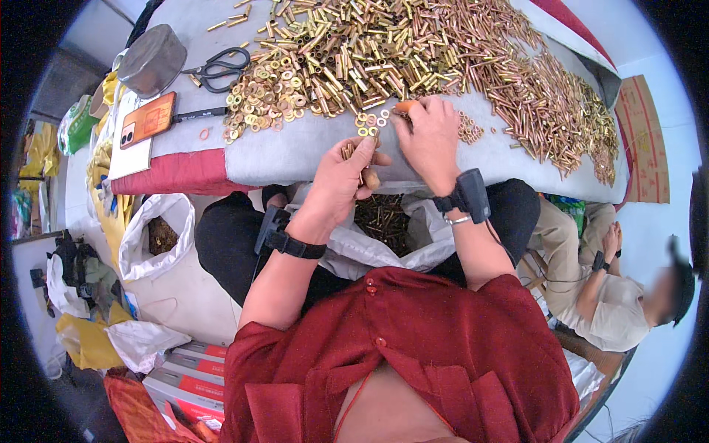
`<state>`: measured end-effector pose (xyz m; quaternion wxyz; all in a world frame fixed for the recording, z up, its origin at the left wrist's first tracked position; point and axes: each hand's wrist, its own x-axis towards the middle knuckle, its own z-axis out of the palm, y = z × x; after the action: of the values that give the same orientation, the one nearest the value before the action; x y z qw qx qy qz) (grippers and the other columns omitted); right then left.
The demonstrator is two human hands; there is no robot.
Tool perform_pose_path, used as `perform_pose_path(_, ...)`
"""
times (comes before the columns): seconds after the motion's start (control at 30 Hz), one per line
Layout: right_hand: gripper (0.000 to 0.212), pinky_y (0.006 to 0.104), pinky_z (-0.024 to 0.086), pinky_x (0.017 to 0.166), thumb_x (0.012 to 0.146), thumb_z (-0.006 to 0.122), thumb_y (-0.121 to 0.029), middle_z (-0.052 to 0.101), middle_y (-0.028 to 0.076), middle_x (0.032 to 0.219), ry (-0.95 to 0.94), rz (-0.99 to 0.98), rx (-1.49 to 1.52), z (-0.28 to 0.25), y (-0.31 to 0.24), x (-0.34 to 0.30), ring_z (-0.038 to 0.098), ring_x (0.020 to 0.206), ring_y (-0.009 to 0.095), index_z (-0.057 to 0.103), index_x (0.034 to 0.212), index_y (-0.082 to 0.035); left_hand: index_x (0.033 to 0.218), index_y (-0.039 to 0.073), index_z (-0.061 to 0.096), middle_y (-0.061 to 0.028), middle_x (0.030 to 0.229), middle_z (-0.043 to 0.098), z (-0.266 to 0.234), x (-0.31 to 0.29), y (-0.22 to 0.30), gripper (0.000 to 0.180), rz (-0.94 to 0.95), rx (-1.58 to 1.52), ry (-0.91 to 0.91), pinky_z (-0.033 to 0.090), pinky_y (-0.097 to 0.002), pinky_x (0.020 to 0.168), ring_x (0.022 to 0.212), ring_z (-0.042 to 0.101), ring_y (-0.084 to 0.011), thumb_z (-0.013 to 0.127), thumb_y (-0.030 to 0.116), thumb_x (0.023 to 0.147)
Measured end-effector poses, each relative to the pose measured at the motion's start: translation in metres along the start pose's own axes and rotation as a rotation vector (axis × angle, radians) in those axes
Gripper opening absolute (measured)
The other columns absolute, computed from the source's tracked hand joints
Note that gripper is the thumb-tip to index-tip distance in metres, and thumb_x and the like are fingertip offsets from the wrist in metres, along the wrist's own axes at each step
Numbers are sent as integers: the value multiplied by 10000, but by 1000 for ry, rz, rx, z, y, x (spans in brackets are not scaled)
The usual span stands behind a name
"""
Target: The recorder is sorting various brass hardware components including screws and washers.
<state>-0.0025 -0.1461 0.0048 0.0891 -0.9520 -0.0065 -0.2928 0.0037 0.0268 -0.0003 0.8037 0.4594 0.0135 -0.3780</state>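
My left hand (346, 171) is closed around several small brass tubes (347, 150), above the table's front edge. Just beyond its fingertips lie a few loose washers (362, 132), brass and silvery. My right hand (430, 136) rests on the grey cloth beside them, fingers curled and pointing down. An orange covering or piece (403, 107) shows at its fingertips; what they pinch, if anything, is hidden. Copper-coloured rings (468, 127) lie to its right. A large heap of brass tubes (384, 55) spreads beyond both hands, with a pile of flat washers (262, 94) at its left.
On the table's left are black-handled scissors (221, 70), a metal bowl (152, 60), an orange phone (148, 119) and a black pen (199, 114). A white sack (347, 247) with dark tubes sits between my knees, another sack (133, 255) at left. A person (609, 295) sits at right.
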Motion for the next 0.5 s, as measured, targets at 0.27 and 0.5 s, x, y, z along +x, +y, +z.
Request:
perform_pose_path(0.27,126,407,366,697,703,689,-157,525,63,827,8,-54,-17,15,-1,-7,490,822,267,611,785,-101,1074,22,480,-91,884,649,7,0,-1,306,65,131,114,339,-186,385,509,488,-61,522,294,943)
perform_pose_path(0.5,123,364,432,634,732,681,-73,582,72,767,164,97,427,0,-9,-28,551,723,228,600,823,-53,1075,25,489,-85,872,650,15,-1,1,258,64,281,181,348,-196,383,511,506,-69,519,243,941)
